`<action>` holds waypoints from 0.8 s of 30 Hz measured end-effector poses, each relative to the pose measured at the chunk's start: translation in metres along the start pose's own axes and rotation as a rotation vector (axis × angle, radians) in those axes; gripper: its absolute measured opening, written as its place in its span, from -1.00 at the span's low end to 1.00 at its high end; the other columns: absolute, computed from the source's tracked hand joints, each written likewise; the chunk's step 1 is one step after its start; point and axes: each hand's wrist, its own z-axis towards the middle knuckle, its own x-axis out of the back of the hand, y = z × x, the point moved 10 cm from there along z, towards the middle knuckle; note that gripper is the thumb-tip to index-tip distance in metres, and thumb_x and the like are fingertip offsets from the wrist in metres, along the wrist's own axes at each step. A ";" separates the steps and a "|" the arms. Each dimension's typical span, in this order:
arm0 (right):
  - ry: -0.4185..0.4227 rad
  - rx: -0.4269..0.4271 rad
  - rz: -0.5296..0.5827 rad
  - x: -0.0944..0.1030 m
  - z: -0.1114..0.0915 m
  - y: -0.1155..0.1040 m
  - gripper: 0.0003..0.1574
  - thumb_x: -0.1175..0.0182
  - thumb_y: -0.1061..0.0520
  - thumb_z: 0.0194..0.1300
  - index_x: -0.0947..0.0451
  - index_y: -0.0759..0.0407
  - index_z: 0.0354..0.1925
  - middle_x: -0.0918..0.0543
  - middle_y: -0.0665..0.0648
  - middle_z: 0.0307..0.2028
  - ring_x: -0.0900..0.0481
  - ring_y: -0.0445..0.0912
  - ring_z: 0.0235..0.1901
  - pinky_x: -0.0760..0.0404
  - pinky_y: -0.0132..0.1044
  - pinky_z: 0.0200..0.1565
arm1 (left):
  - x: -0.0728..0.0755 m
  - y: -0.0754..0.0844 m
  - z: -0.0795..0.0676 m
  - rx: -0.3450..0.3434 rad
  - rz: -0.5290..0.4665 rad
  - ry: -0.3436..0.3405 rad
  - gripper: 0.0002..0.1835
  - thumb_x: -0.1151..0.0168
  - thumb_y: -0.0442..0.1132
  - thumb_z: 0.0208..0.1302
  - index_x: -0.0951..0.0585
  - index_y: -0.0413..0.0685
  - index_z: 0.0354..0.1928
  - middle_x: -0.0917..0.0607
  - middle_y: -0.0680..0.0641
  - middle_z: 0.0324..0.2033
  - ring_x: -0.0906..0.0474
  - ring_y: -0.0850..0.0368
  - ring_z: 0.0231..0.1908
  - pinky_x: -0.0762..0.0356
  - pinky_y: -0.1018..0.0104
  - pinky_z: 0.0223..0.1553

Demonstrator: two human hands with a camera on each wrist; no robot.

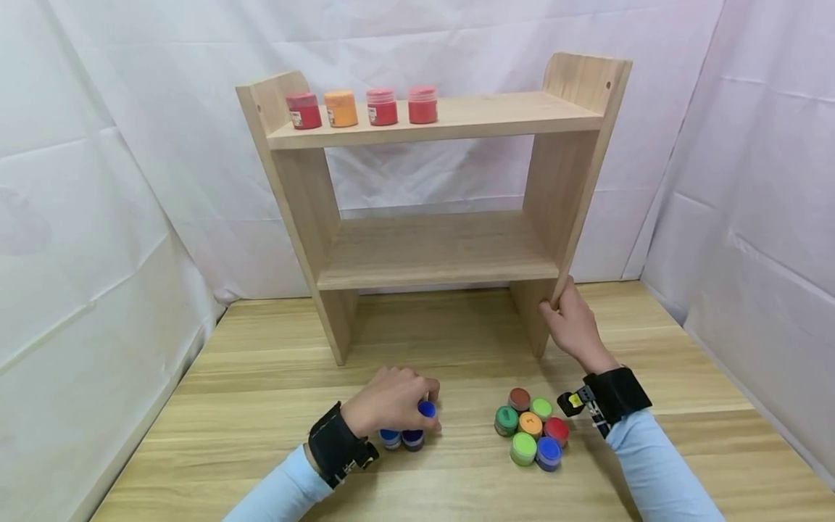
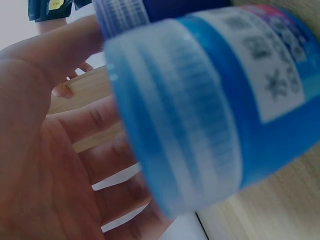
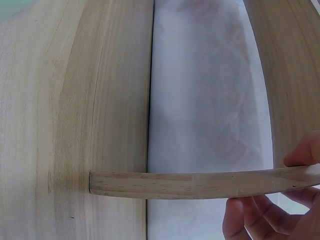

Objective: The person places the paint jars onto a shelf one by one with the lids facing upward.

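Note:
My left hand [image 1: 391, 399] reaches over a small group of blue paint jars on the table, thumb and fingers pinching a jar with a blue lid [image 1: 427, 409]. Just under that hand stand a lighter blue jar [image 1: 390, 439] and a dark blue jar [image 1: 413, 440], both partly covered by it. The left wrist view shows a light blue jar [image 2: 175, 115] close up before the palm, and part of a dark purple-blue jar [image 2: 175, 7] behind it. With thumb and fingers on either side, my right hand [image 1: 574, 326] grips the right side panel of the wooden shelf [image 3: 200, 185].
On the top board of the shelf [image 1: 496, 116], red jars [image 1: 422, 106] and an orange jar [image 1: 341, 109] stand in a row at the left. Several jars in green, red, brown, orange and blue [image 1: 549, 453] cluster on the table [image 1: 457, 493] near the right forearm. White cloth [image 1: 117, 217] hangs around.

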 end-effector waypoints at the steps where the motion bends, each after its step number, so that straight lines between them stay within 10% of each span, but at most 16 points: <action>1: -0.001 0.000 -0.001 0.000 0.000 0.000 -0.31 0.04 0.21 0.32 -0.04 0.37 0.35 -0.35 0.42 0.15 -0.42 0.24 0.05 -0.48 0.15 -0.15 | -0.001 0.000 0.000 0.001 -0.003 -0.001 -0.63 -0.30 0.31 -0.04 -0.60 0.26 -0.34 -0.47 0.29 -0.59 -0.39 0.33 -0.61 -0.29 0.39 -0.64; 24: -0.005 -0.004 0.009 -0.002 0.003 0.002 -0.29 0.04 0.22 0.34 0.00 0.37 0.37 -0.33 0.44 0.17 -0.42 0.26 0.04 -0.49 0.16 -0.17 | 0.006 -0.028 0.002 0.078 -0.031 0.038 -0.61 -0.36 0.01 0.04 -0.62 0.12 -0.06 -0.60 0.18 -0.35 -0.45 0.27 -0.48 -0.38 0.37 -0.54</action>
